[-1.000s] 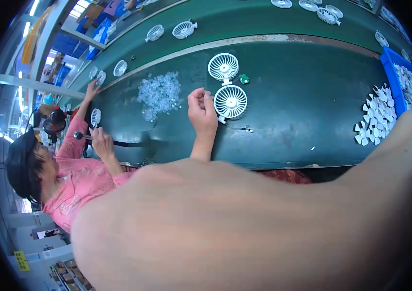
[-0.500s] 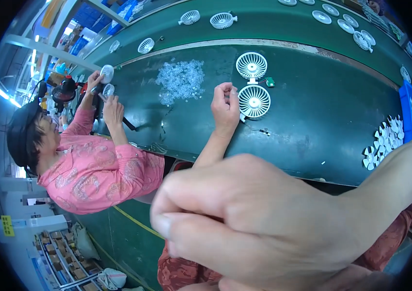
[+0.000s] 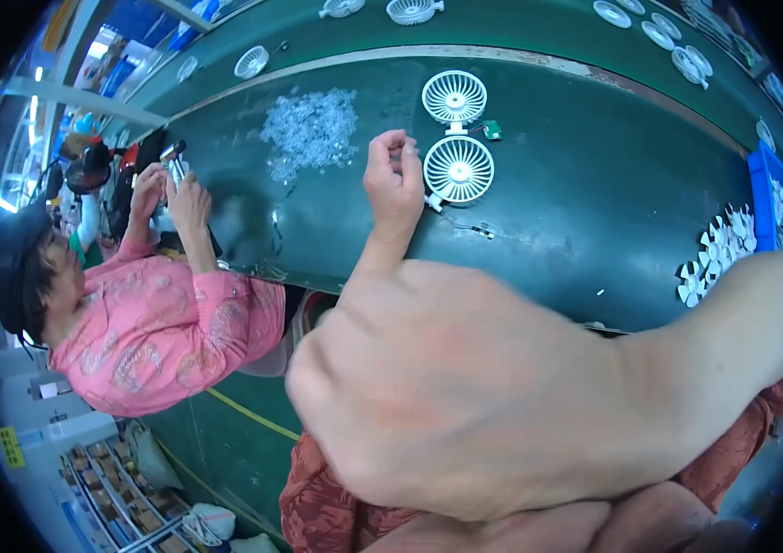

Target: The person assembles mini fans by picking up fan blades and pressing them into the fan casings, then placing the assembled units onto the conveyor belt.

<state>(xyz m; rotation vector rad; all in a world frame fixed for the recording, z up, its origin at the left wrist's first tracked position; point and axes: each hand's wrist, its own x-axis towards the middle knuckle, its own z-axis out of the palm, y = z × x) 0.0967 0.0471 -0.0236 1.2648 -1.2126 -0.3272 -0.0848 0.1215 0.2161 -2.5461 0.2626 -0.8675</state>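
My left hand [image 3: 395,189] is raised over the green work surface, its fingers curled in and the thumb against them. Whatever it may grip is hidden. Just right of it lie two white round fan housings, a far one [image 3: 454,96] and a near one [image 3: 459,170], each with a slatted grille. A small green circuit board [image 3: 492,130] sits by the far one, and a thin cable [image 3: 467,227] trails from the near one. Large and close, my right hand [image 3: 465,396] shows its back, partly blurred. Its fingers bend down out of sight.
A heap of clear small parts [image 3: 310,129] lies at left. White fan blades [image 3: 718,249] are piled beside a blue bin [image 3: 763,198] at right. More housings [image 3: 413,11] sit on the far green belt. At left, a person in pink [image 3: 166,323] holds a metallic tool [image 3: 174,164].
My right hand has rolled over, so its curled fingers no longer show. The view has shifted slightly. The person at left no longer visibly holds up the white round part.
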